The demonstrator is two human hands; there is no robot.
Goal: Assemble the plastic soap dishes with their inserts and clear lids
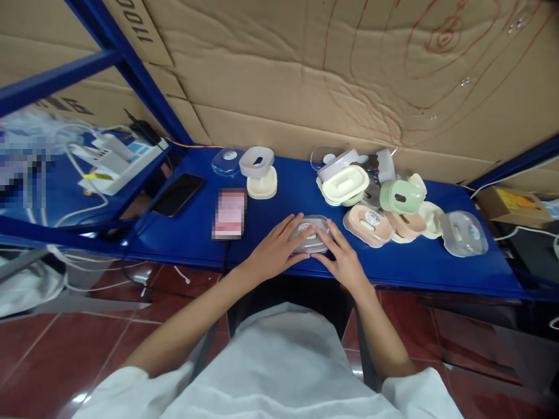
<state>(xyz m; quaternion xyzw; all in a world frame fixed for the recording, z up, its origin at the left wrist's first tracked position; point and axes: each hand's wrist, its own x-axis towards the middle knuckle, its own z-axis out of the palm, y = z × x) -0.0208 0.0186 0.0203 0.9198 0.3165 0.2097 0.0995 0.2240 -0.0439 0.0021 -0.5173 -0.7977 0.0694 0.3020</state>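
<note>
In front of me at the shelf's near edge sits a small rounded plastic box with a clear lid (pixel 312 220), possibly a soap box. My left hand (pixel 276 247) grips its left side, fingers over the lid and thumb at the front edge. From the right, my right hand (pixel 343 254) holds it the same way, fingertips on top. Both hands partly cover the box. Just right of it lies a pink box with a clear lid (pixel 369 225). Behind is a pile with a cream tray (pixel 346 184) and a green slotted part (pixel 399 196).
A grey slotted part (pixel 257 162), a cream tray (pixel 262 184) and a clear lid (pixel 227 162) lie back left. Left are a pixelated phone (pixel 229 214) and a dark phone (pixel 179 195). Another clear-lidded box (pixel 464 234) stands far right. Cardboard (pixel 283 70) walls the back.
</note>
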